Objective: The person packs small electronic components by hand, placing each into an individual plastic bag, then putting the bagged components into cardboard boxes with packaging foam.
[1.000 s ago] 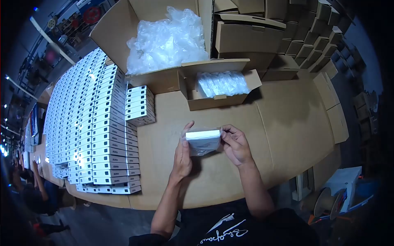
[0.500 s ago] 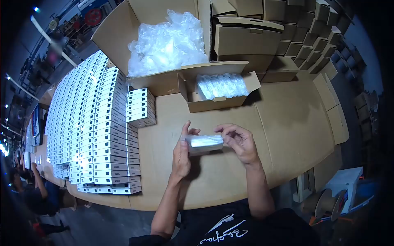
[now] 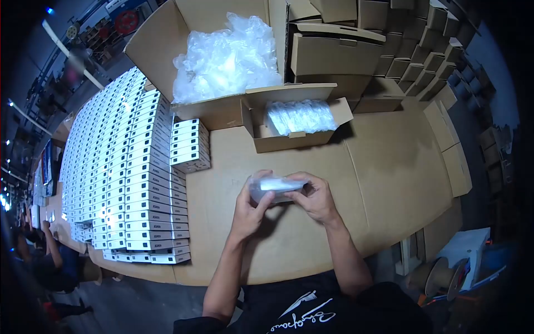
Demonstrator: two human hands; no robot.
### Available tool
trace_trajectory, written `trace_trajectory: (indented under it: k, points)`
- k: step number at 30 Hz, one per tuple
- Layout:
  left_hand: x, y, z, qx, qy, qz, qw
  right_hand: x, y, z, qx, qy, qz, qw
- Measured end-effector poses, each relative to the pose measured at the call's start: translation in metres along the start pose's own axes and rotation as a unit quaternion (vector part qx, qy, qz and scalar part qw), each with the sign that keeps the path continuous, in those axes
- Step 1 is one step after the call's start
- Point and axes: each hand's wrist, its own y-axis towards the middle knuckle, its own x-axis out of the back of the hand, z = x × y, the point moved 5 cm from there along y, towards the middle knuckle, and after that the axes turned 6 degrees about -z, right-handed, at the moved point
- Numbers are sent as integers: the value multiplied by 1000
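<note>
A small white box in a clear plastic bag point(image 3: 273, 184) is held above the cardboard-topped table, in front of my body. My left hand point(image 3: 248, 211) is closed on its left end, thumb on the near side. My right hand point(image 3: 317, 201) pinches the right end of the bag, fingers behind and thumb in front. Beyond my hands stands an open carton point(image 3: 289, 144) with a row of plastic-wrapped packets point(image 3: 302, 117) inside. Behind it, a larger open box point(image 3: 219, 114) is heaped with clear plastic bags point(image 3: 228, 61).
Many white boxes point(image 3: 147, 183) are stacked in rows at the left, with a shorter stack point(image 3: 189, 146) beside them. Brown cartons point(image 3: 336, 55) pile up at the back right. A cable spool point(image 3: 436, 276) stands off the table's right side. Another person point(image 3: 55, 261) is at the far left.
My right hand has come in from the bag's right end to a firmer hold. My left thumb has moved onto the near side, and the packet has tilted a little.
</note>
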Motion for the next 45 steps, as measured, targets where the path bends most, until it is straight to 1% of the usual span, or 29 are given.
trace_trajectory:
  k: [1,4,5,7,8,9,10,11,12,14,15,18,19,21,22,23,25,27,29,31,32,34,35,36,38,39,42,45]
  points:
    - [2,1,12,20,-56,-30,998,-2,3,3,15,-30,-3,999]
    - [10,1,22,56,-51,-56,996,-7,10,17,80,-66,34,994]
    - [9,1,22,60,-89,-97,990,-6,11,17,53,-68,31,996]
    - [18,4,32,45,-60,-111,991,0,11,17,-1,-72,25,997]
    - [22,6,35,37,-45,-119,991,9,13,17,12,-74,-31,997]
    - [23,7,31,51,-34,-146,987,19,15,17,24,-75,-86,993]
    - [26,8,32,61,-38,-154,985,25,16,18,37,-76,-140,987]
    - [30,10,33,70,-43,-162,983,30,15,25,93,-62,-192,975]
    - [32,11,35,79,-48,-171,981,25,13,37,136,-116,-184,967]
    - [31,13,40,53,-57,-186,979,12,3,62,219,-221,-167,936]
    - [29,15,40,40,-62,-192,979,-1,-1,68,255,-246,-85,931]
    - [22,15,32,16,-63,-186,980,-38,-5,72,323,-359,46,874]
    - [21,13,31,27,-64,-191,979,-43,-5,64,337,-402,46,850]
    - [22,12,28,48,-65,-205,976,-42,-3,58,340,-423,50,838]
    - [24,13,29,43,-69,-202,976,-42,-1,55,342,-433,53,832]
    - [27,12,32,40,-73,-199,976,-41,1,55,348,-411,59,840]
    - [26,13,31,22,-57,-203,977,-36,5,52,313,-367,77,873]
    - [32,13,39,34,-53,-175,982,-32,11,52,267,-325,83,904]
    - [43,14,58,61,-47,-145,986,-28,14,56,228,-312,94,918]
    - [42,12,56,56,-81,-144,985,-23,16,57,184,-296,110,931]
    - [39,12,54,54,-98,-142,983,-21,17,59,166,-291,115,935]
    - [27,13,18,28,-117,-123,985,-17,19,63,131,-282,122,943]
    - [23,13,4,15,-126,-113,985,-16,20,65,136,-271,124,945]
    - [21,13,-1,-12,-50,-68,996,-14,21,66,138,-276,131,942]
    - [19,12,-7,-66,104,23,992,-11,23,67,144,-287,146,936]
    - [15,16,-15,-160,154,17,975,-11,24,68,147,-294,159,931]
    - [15,15,1,-24,88,48,995,-11,27,74,153,-316,196,916]
    - [15,15,0,-8,129,41,991,-11,31,79,168,-344,223,897]
